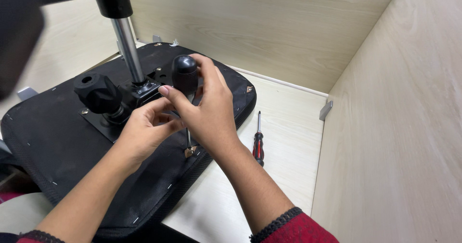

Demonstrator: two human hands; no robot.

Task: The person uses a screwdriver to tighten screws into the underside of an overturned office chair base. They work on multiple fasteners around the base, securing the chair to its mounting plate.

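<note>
Right hand (pixel 209 110) wrapped around a black-handled screwdriver (pixel 185 75), fingers closed on the bulbous grip, handle top standing clear above the knuckles. The tool is held upright; its thin shaft shows below the palm, running down to a small metal fitting (pixel 190 151) on the seat edge.

Left hand (pixel 144 132) sits at 9 o'clock of the right, touching it, fingers curled in toward the shaft; whether they actually pinch the shaft cannot be told, the right hand covers that spot.

Both hands work over an upturned black chair seat (pixel 57 146) lying on the desk (pixel 288 142). At 10 o'clock of the hands: a black knob (pixel 97 92) on the seat's mounting plate, and just beside it the chrome gas column (pixel 128 45) rising out of the plate, tilted toward the top-left.

At 3 o'clock of the right wrist, a second screwdriver with red-and-black handle (pixel 258 144) lies on the desk, apart from the seat, tip pointing to 12.

Pale wood panels wall the desk at the back and right; a small metal bracket (pixel 326 110) sits on the right one.
</note>
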